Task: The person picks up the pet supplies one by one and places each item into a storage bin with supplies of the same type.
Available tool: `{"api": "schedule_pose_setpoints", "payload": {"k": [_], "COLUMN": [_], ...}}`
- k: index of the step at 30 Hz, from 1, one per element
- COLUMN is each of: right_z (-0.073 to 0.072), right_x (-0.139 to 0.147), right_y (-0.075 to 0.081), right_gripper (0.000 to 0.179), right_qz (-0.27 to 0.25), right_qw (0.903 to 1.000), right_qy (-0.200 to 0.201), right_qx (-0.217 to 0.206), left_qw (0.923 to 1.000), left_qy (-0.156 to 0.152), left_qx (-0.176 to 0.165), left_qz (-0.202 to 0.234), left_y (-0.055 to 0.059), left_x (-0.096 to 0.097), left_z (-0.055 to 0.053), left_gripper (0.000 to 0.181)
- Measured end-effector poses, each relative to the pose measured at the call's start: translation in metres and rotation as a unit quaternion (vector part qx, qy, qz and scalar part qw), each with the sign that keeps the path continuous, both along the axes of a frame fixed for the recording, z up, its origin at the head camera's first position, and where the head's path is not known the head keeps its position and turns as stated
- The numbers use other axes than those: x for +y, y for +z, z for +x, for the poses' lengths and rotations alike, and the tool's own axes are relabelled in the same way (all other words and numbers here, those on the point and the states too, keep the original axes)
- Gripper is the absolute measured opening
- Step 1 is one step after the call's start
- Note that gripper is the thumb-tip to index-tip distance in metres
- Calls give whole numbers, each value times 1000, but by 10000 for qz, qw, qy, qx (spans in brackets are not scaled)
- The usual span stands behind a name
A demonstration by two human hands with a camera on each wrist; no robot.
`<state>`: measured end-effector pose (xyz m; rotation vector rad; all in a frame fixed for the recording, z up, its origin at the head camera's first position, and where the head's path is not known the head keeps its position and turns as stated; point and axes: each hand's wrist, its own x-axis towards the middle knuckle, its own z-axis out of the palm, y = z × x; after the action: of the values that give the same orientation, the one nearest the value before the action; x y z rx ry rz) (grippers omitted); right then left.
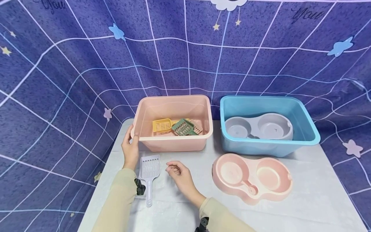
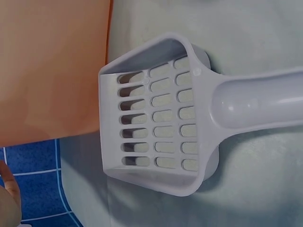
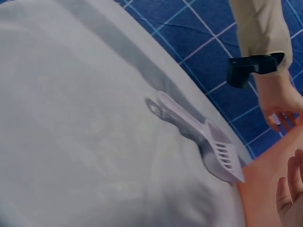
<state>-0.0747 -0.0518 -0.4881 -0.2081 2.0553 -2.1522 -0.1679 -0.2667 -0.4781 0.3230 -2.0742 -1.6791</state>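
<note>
At the left end of the pink bin (image 1: 174,144), my left hand (image 1: 130,149) grips the front left corner of the rim, thumb on the near side. A pale lavender litter scoop (image 1: 149,174) lies on the table beside that forearm, slotted head toward the bin and handle toward me. The left wrist view shows the slotted head of the scoop (image 2: 161,118) up close. My right hand (image 1: 182,178) hovers right of the scoop, fingers loosely curled and holding nothing. Inside the pink bin are a yellow scoop (image 1: 162,125) and a green scoop (image 1: 183,128), overlapping a pinkish slotted one.
Right of the pink bin stands a blue bin (image 1: 252,147) with a grey double bowl (image 1: 255,124) inside. A pink double bowl (image 1: 252,170) sits on the table in front of it. A blue patterned curtain (image 1: 185,58) hangs behind the light-coloured table (image 1: 179,219).
</note>
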Motion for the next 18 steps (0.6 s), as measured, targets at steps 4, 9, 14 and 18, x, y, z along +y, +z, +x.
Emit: {"api": "schedule_pose_setpoints", "payload": {"k": [4, 9, 14, 18], "right_z": [3, 4, 3, 10], "right_x": [-4, -13, -26, -29], "right_y": [-7, -23, -59, -54], "right_gripper": [22, 21, 26, 25], "right_qz": [-57, 25, 97, 86], "right_qw": [9998, 9994, 9988, 9989], "right_qy": [16, 18, 53, 77], "right_qx": [-171, -349, -478, -454], "left_qw": [10000, 10000, 10000, 10000], "left_qy": [-27, -48, -27, -23], "left_qx": [23, 40, 5, 30], "left_qz": [1, 15, 18, 53], "left_y": [-1, 0, 0, -2], "left_x": [0, 0, 0, -1], "left_z": [0, 0, 0, -1], "left_gripper": [48, 48, 48, 48]}}
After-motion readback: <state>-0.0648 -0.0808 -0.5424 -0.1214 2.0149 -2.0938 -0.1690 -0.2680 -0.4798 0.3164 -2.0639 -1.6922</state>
